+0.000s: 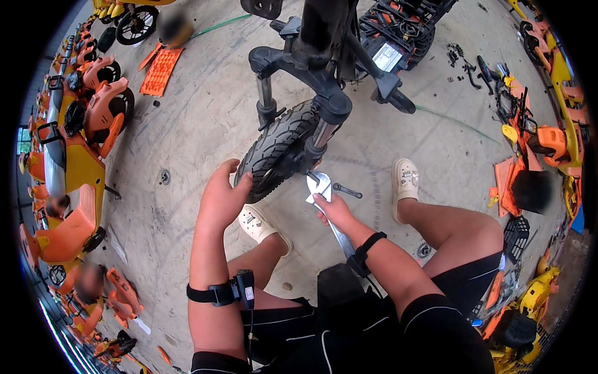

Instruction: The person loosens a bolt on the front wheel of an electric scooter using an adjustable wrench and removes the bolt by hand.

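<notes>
A front wheel with a knobbly black tyre (274,146) stands between the legs of a black fork (333,106) ahead of me. My left hand (225,193) is at the tyre's left near side, thumb and fingers around its edge; some fingertips are hidden. Right of the wheel, my right hand (335,210) is closed round a large silver adjustable wrench (319,185). Its jaws are at the axle end (313,176) below the fork leg; whether they grip it I cannot tell. A small dark spanner (347,191) lies on the floor beside the wrench head.
Orange and yellow scooters (81,162) line the left side. On the right are loose orange panels (507,177) and black parts (479,75). A black frame with a fat rear tyre (423,47) extends beyond the fork. My feet in cream clogs (406,181) flank the work area.
</notes>
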Tool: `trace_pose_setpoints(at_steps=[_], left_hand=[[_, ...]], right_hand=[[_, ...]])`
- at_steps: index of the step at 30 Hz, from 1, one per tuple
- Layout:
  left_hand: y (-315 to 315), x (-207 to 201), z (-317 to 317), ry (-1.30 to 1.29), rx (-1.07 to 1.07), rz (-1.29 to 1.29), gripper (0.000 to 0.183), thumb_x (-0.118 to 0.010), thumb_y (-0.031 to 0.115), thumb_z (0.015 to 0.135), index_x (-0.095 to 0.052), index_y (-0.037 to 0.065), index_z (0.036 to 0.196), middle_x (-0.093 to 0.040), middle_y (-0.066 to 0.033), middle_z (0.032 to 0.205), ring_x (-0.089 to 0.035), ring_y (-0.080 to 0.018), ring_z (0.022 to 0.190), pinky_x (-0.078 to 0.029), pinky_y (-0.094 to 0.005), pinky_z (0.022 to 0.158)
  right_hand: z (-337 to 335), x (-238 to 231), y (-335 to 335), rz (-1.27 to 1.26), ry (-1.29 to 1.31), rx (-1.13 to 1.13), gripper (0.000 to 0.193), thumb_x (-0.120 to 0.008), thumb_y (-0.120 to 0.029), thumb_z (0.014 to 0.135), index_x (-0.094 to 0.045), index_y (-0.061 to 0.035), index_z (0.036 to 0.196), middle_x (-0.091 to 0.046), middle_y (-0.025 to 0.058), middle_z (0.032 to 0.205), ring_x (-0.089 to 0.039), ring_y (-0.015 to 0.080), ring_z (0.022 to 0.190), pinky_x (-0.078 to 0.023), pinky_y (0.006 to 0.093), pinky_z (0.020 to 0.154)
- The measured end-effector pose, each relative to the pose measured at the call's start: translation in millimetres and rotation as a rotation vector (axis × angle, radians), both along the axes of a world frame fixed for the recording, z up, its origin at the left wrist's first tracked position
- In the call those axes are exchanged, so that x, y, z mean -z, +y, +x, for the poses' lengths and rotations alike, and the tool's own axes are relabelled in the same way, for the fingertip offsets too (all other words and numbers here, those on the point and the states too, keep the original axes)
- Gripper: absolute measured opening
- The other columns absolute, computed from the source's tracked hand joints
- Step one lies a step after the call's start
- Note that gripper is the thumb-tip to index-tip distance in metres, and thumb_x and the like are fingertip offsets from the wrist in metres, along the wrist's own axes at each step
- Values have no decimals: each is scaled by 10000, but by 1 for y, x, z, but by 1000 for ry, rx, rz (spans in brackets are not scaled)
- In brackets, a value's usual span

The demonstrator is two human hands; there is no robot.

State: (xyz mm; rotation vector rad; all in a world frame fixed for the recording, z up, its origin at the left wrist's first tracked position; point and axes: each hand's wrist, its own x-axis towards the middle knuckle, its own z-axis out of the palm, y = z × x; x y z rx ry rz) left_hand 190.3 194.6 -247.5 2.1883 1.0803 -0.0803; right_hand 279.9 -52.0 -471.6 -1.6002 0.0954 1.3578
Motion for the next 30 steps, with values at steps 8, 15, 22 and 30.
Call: trace_pose_setpoints(at_steps=[8, 15, 22, 30], left_hand=[[0, 1, 2, -6, -1, 4, 535, -678, 311, 945, -586, -24, 1353, -652, -262, 1298, -615, -378, 1254, -473, -422, 1053], [-5, -7, 5, 8, -2, -26, 514, -674, 311, 941, -597, -11, 1334, -657, -258, 1289, -624, -378, 1239, -477, -417, 1038], [-5, -5, 2, 24, -19, -41, 515, -670, 311, 941, -598, -5, 1341, -662, -251, 1287, -624, -378, 1240, -477, -413, 1040], [-3, -3, 1, -41, -39, 21, 543, -673, 303, 943, -571, -2, 1380, -615, -242, 1362, -604, -363, 1262, -484, -416, 1040]], right_hand=[[0, 10, -2, 0, 47, 21, 519, -668, -490, 972, -530, 1, 1069, -644, 99, 773, -571, 136, 545, -470, 296, 463], [-8, 19, -4, -32, -199, -67, 455, -676, -411, 982, -499, -12, 1111, -640, 109, 767, -622, 208, 615, -518, 373, 565], [-24, 23, -14, -149, -1038, -213, 473, -623, -122, 936, -475, -46, 1379, -658, 242, 1008, -636, 435, 992, -505, 502, 860], [33, 20, -17, -407, -1073, -569, 372, -617, -39, 840, -648, -17, 1210, -692, 207, 1043, -646, 405, 980, -530, 479, 876]])
